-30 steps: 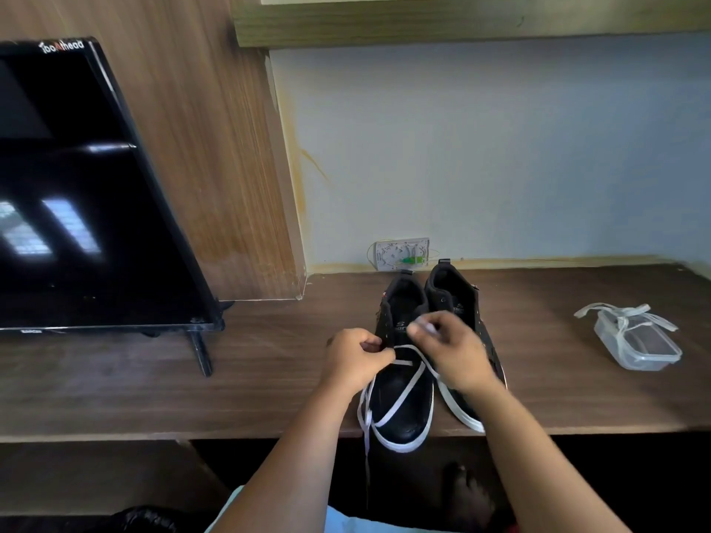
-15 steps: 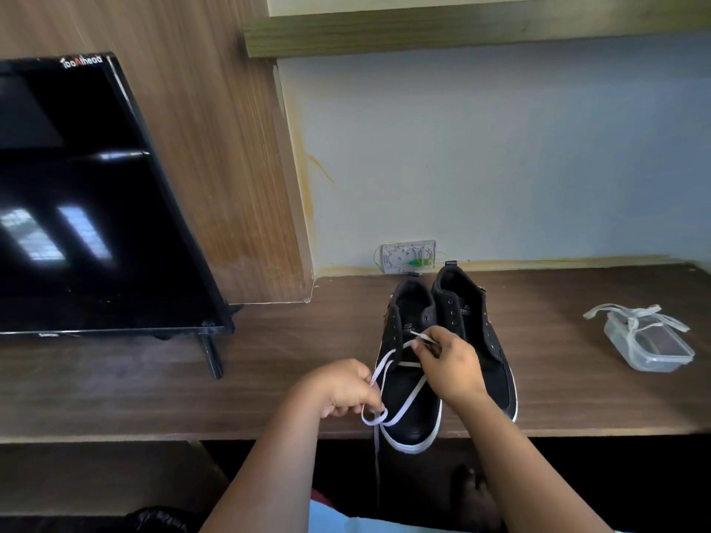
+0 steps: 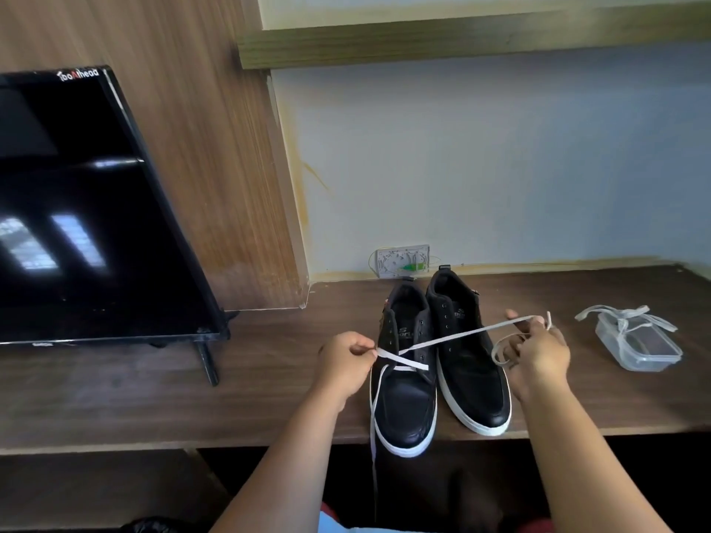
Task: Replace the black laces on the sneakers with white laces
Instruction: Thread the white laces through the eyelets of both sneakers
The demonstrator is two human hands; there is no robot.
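Sitting nr sneakers (image 3: pixel 442 363): TV (image 3: pixel 88 209), container (image 3: pixel 640 348) w/ laces (image 3: pixel 623 317).

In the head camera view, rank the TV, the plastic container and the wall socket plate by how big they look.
Largest to smallest:
1. TV, though it is also nearer the camera
2. Plastic container
3. Wall socket plate, farthest back, so its true size is unsure
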